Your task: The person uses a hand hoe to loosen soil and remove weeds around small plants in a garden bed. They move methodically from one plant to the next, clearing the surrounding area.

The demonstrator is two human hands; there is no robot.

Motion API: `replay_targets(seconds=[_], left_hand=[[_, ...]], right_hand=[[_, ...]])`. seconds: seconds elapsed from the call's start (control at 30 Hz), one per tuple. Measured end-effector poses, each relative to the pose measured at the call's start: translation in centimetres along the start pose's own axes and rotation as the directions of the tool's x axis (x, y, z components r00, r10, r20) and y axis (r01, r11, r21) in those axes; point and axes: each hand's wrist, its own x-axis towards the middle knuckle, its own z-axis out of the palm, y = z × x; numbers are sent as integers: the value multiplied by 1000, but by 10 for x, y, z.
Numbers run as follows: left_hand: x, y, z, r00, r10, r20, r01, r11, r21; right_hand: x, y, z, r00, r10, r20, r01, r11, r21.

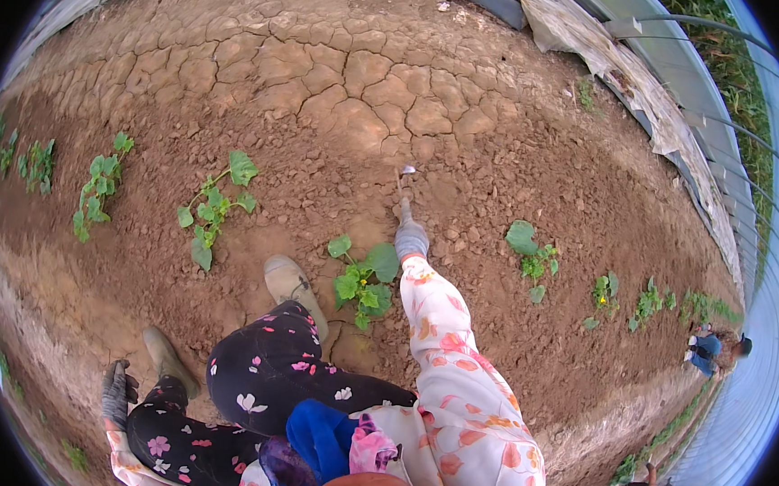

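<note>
My right hand (411, 236), in a grey glove, is stretched forward and closed on the handle of a small hand tool; its shiny metal head (408, 170) is at the loose soil. A flowering vine plant (363, 285) with broad green leaves grows just left of that wrist. Low at the left, my left hand (119, 390), in a dark-and-grey glove, hangs beside my knee with its fingers partly curled and nothing visible in it. The exact shape of the tool's head is too small to tell.
More vine plants (212, 207) stand in a row to both sides. Cracked dry soil (366, 85) lies ahead, bounded by plastic sheeting (580, 33). My shoes (288, 282) are close to the plant. Two other people (714, 352) are at the far right.
</note>
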Motion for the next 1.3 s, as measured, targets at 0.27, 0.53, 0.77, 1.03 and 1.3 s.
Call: replay_targets(seconds=[0.27,0.53,0.77,1.03,1.3], left_hand=[[-39,-5,-3,998,24,-54,-28,997,-70],[-52,-9,-7,995,54,-87,-54,999,-3],[-63,48,14,969,232,-87,-226,972,66],[-63,59,25,992,122,-9,-120,986,117],[-52,31,8,996,78,-35,-76,995,69]], right_hand=[[-37,23,-6,996,-71,46,70,997,19],[-50,44,-30,997,-67,-42,75,969,237],[-45,-9,-59,986,-12,-167,107,811,575],[-70,32,-32,989,-89,122,107,983,-150],[-41,13,-44,992,-122,-23,101,686,721]])
